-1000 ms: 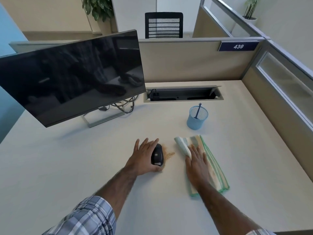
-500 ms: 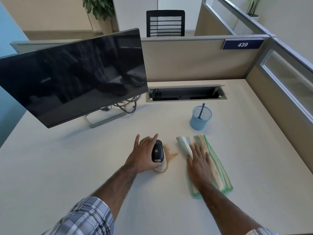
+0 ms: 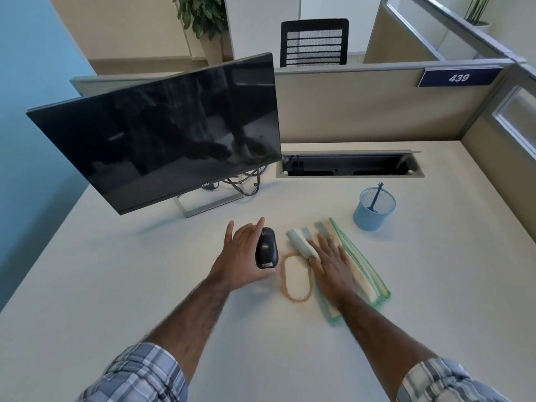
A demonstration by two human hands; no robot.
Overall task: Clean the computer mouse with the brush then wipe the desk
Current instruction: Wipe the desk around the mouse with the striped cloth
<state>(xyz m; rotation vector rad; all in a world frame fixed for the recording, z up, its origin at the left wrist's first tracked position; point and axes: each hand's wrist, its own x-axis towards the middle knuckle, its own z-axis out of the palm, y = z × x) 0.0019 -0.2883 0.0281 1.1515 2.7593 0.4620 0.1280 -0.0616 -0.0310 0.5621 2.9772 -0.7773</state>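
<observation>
Gripped mouse [image 3: 265,248] with fingers of left hand [image 3: 243,256]; laid right hand [image 3: 330,262] fingers flat, released, on cloth [image 3: 366,275]. Could have smeared crumbs [image 3: 295,299] over worktop [image 3: 145,285] by wiping early, brush [image 3: 377,195] unused.

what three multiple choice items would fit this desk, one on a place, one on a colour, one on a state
1. Where does the ring of brown crumbs lie?
A. between the mouse and the cloth
B. left of the mouse
C. right of the cloth

2. What colour is the mesh cup?
A. red
B. blue
C. black

3. How is the right hand?
A. clenched in a fist
B. raised in the air
C. flat on the cloth

Answers: 1 A, the ring sits in the gap between the two; 2 B, its mesh is light blue; 3 C, its straight fingers lie on the striped fabric.
</observation>
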